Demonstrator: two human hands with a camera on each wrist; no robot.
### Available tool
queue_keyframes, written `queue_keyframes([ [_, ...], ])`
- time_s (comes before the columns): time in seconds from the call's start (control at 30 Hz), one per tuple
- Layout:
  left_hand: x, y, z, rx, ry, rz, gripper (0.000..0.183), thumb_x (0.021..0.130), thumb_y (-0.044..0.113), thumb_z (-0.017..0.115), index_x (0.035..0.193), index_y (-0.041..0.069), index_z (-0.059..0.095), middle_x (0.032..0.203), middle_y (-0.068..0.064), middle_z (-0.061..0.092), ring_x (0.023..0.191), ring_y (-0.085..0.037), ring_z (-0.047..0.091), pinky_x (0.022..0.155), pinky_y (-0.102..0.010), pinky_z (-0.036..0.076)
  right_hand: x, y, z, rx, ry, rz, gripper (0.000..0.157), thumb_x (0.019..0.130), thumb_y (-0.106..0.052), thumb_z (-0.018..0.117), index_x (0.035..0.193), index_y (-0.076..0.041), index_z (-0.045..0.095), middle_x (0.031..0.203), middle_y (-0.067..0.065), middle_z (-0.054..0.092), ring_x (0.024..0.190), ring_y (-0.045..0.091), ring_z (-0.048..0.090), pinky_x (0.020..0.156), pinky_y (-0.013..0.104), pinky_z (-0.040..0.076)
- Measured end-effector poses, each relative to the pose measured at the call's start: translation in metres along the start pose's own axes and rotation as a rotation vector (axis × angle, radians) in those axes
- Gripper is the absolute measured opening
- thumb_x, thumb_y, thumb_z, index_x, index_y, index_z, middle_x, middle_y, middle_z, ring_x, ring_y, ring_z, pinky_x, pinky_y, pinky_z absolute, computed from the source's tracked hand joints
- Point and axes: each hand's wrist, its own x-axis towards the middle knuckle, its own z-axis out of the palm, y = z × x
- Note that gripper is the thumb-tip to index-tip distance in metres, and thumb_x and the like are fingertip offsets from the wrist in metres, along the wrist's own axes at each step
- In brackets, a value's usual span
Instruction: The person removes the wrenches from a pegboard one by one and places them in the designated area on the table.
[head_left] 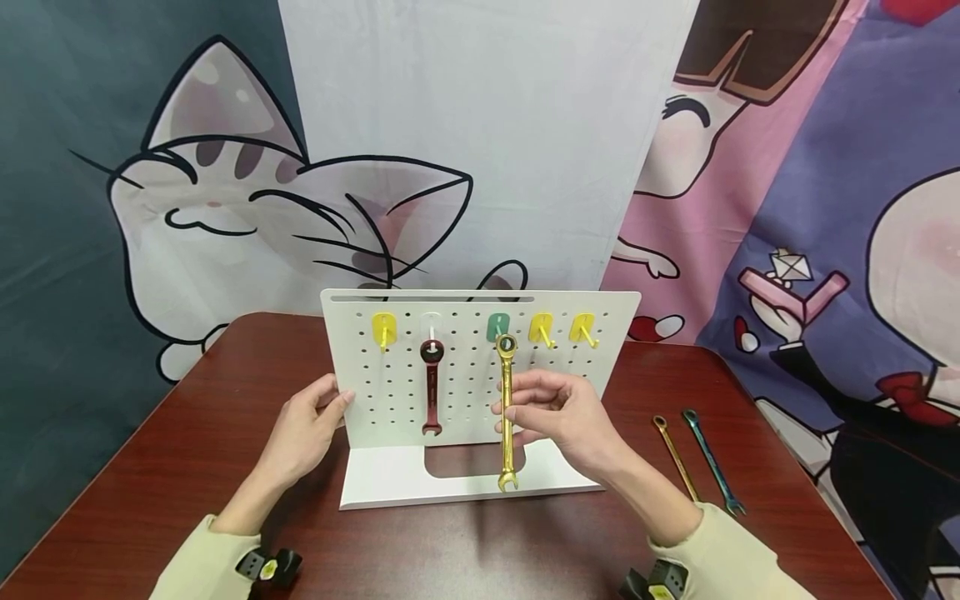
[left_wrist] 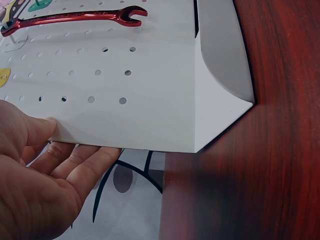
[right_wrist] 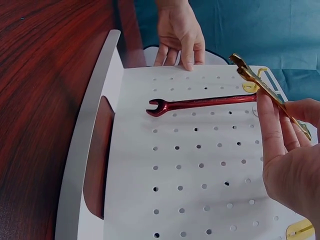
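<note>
A white pegboard (head_left: 465, 392) stands upright on the table. My left hand (head_left: 303, 429) grips its left edge, thumb on the front and fingers behind, as the left wrist view also shows. A red combination wrench (head_left: 432, 387) hangs by its ring end from a clear hook (head_left: 431, 322). My right hand (head_left: 562, 417) pinches a gold combination wrench (head_left: 507, 450) between thumb and fingers, ring end up and open end down. Its ring overlaps the lower part of the green hook (head_left: 497, 324); whether the hook passes through it I cannot tell.
Yellow hooks (head_left: 384, 330) are on the board's left and right sides. On the table (head_left: 757, 450) to the right lie a smaller gold wrench (head_left: 675, 457) and a blue-green wrench (head_left: 711, 458), near my right forearm. A printed cloth (head_left: 487, 142) hangs behind the table.
</note>
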Motion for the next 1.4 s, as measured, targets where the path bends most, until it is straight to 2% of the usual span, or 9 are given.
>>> queue_keyframes([
  [0.17, 0.0, 0.0, 0.0, 0.013, 0.003, -0.002, 0.018, 0.11, 0.013, 0.058, 0.124, 0.004, 0.066, 0.119, -0.019, 0.076, 0.104, -0.029, 0.074, 0.088, -0.045, 0.063, -0.002, 0.0, -0.001, -0.001, 0.008, 0.003, 0.03, 0.093, 0.003, 0.074, 0.12, 0.011, 0.066, 0.099, 0.007, 0.081, 0.085, 0.017, 0.078, 0.076, 0.047, 0.066],
  [0.23, 0.0, 0.0, 0.0, 0.014, 0.002, -0.002, 0.019, 0.11, 0.013, 0.058, 0.124, 0.004, 0.066, 0.119, -0.019, 0.076, 0.104, -0.029, 0.074, 0.088, -0.045, 0.063, -0.003, 0.002, -0.003, 0.001, 0.012, 0.006, 0.032, 0.093, 0.002, 0.074, 0.122, 0.012, 0.065, 0.099, 0.005, 0.081, 0.086, 0.018, 0.078, 0.077, 0.047, 0.066],
  [0.47, 0.0, -0.001, 0.0, 0.005, 0.002, -0.006, 0.019, 0.11, 0.013, 0.057, 0.124, 0.004, 0.066, 0.121, -0.02, 0.076, 0.108, -0.03, 0.074, 0.09, -0.046, 0.063, -0.006, 0.007, -0.011, 0.005, 0.029, 0.016, 0.037, 0.092, 0.003, 0.075, 0.124, 0.017, 0.061, 0.104, 0.016, 0.08, 0.088, 0.019, 0.079, 0.077, 0.048, 0.065],
  [0.67, 0.0, -0.001, 0.0, 0.016, 0.005, -0.007, 0.017, 0.11, 0.013, 0.057, 0.121, 0.004, 0.066, 0.118, -0.019, 0.076, 0.105, -0.029, 0.074, 0.089, -0.046, 0.063, -0.009, 0.013, -0.018, -0.006, 0.011, 0.014, 0.039, 0.094, 0.004, 0.074, 0.126, 0.02, 0.058, 0.102, 0.004, 0.082, 0.091, 0.02, 0.08, 0.079, 0.048, 0.065],
  [0.97, 0.0, -0.001, -0.001, 0.029, 0.009, -0.002, 0.013, 0.11, 0.013, 0.058, 0.116, 0.005, 0.067, 0.112, -0.016, 0.077, 0.098, -0.024, 0.072, 0.082, -0.033, 0.062, -0.012, 0.021, -0.025, -0.013, 0.022, 0.018, 0.038, 0.094, 0.004, 0.073, 0.125, 0.02, 0.058, 0.102, 0.004, 0.081, 0.09, 0.02, 0.08, 0.079, 0.049, 0.065],
  [1.23, 0.0, -0.001, 0.0, 0.01, 0.005, 0.003, 0.016, 0.11, 0.012, 0.058, 0.12, 0.003, 0.066, 0.116, -0.019, 0.077, 0.103, -0.028, 0.074, 0.086, -0.043, 0.064, -0.014, 0.027, -0.033, -0.032, 0.03, 0.035, 0.039, 0.092, 0.006, 0.073, 0.126, 0.02, 0.057, 0.102, 0.001, 0.081, 0.09, 0.019, 0.08, 0.078, 0.048, 0.065],
  [1.4, 0.0, -0.001, 0.0, 0.009, 0.005, 0.005, 0.015, 0.11, 0.011, 0.058, 0.119, 0.003, 0.066, 0.116, -0.019, 0.077, 0.104, -0.028, 0.074, 0.086, -0.043, 0.064, -0.015, 0.032, -0.037, -0.034, 0.033, 0.055, 0.041, 0.093, 0.006, 0.072, 0.126, 0.022, 0.054, 0.102, 0.002, 0.081, 0.09, 0.021, 0.08, 0.078, 0.048, 0.065],
])
